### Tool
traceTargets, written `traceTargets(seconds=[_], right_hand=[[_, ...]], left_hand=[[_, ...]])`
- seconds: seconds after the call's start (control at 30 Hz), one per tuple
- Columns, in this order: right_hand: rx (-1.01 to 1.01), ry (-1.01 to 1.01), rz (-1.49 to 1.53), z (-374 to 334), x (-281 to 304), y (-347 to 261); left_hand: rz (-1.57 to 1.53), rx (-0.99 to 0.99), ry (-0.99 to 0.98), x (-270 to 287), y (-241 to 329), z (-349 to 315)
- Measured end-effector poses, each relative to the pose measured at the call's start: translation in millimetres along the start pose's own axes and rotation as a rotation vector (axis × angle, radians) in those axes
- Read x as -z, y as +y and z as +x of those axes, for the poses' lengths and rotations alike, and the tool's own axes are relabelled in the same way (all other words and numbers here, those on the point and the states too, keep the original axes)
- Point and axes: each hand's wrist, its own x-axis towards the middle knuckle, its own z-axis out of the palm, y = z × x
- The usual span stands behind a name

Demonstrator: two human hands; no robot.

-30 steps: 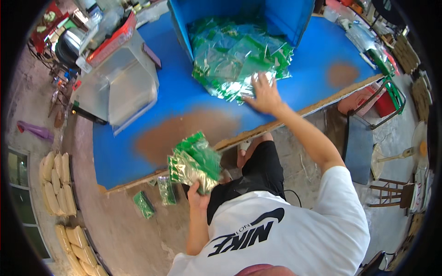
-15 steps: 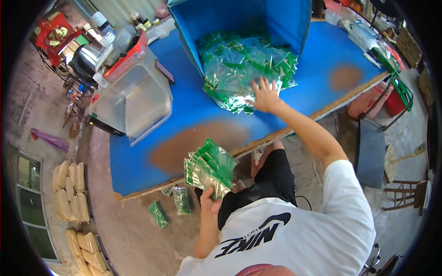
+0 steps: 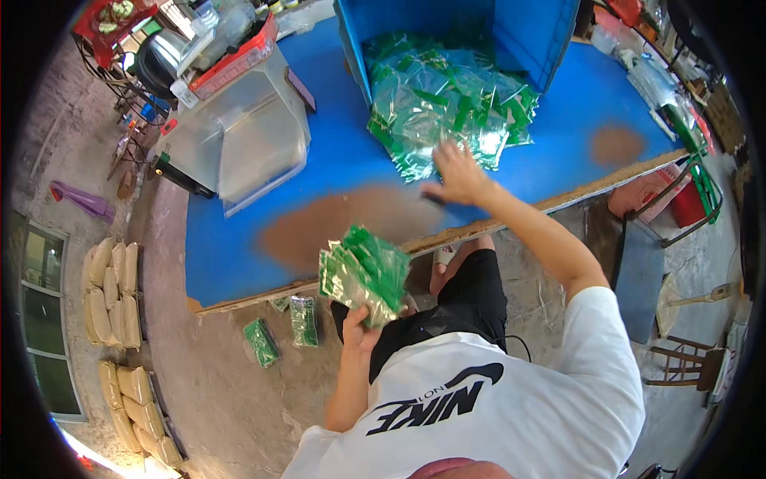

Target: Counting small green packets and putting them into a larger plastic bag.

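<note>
A fanned stack of green and clear plastic packets is gripped at its lower end by my left hand, in front of the table's near edge. My right hand reaches over the table with fingers spread, at the near edge of a loose pile of similar green and clear packets. Its fingertips are at or just above the pile; contact is hard to tell. The pile spills out of a blue bin lying on its side, its mouth facing me.
The blue tabletop has worn brown patches. A clear plastic box stands on its left, near a kettle. Bundled packets lie on the floor below. Stacked tan sacks are at left, a wooden stool at right.
My right hand has drawn back slightly toward the near edge of the pile. My left hand still holds the stack. The whole view has shifted a little.
</note>
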Motion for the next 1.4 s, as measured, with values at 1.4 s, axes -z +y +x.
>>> traceTargets(seconds=[1.4], right_hand=[[-0.116,0.316,0.956,-8,99,-154]], left_hand=[[0.01,-0.182,0.27,-22,31,-20]])
